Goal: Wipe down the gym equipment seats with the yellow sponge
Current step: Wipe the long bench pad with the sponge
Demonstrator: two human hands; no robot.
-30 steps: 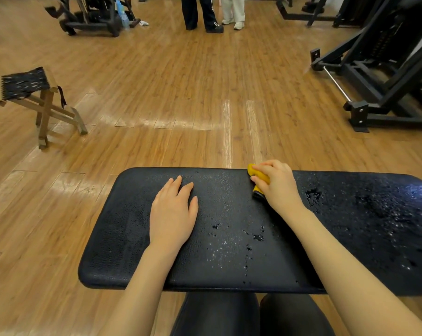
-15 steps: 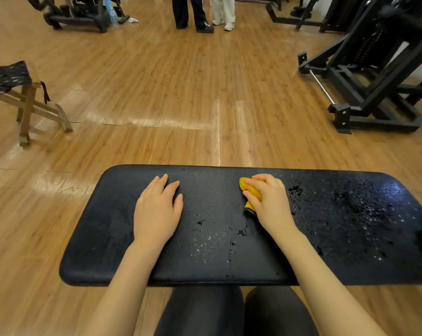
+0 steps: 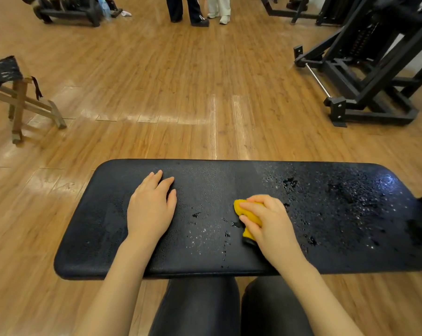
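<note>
sponge point(image 3: 247, 213) drawn nearer, under right hand point(image 3: 270, 224)

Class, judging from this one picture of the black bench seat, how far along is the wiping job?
Looks done: the left part of the seat, around the flat left hand, looks mostly free of drops. In hand: the right hand grips the yellow sponge mid-seat, beside small droplets. Left: the right part still glistens with heavy water beads.
</note>
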